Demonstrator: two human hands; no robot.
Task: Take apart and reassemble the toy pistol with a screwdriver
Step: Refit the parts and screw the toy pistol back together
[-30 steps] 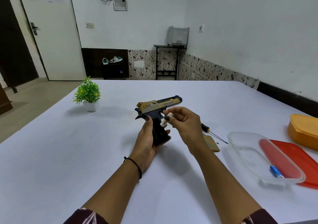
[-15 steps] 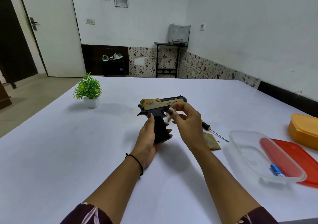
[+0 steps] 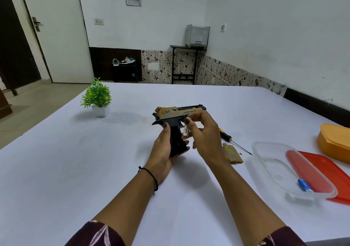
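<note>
A black toy pistol (image 3: 175,121) with a tan-and-gold slide is held upright above the white table. My left hand (image 3: 163,149) wraps its black grip from behind. My right hand (image 3: 203,134) is at the trigger area and pinches a small white cylinder with black lettering (image 3: 186,130) right beside the grip. A black-and-yellow screwdriver (image 3: 228,138) lies on the table just right of my right hand. A tan grip panel (image 3: 232,154) lies flat next to it, with a tiny dark screw (image 3: 240,153) at its right.
A clear plastic tub (image 3: 272,168) at the right holds a blue battery (image 3: 304,186) and sits partly on a red lid (image 3: 325,172). An orange box (image 3: 335,142) is at the far right. A small potted plant (image 3: 98,99) stands at the left.
My right hand has brought the white cylinder up from in front of the grip to the pistol's trigger area, then turned it more upright. The pistol has stayed in my left hand.
</note>
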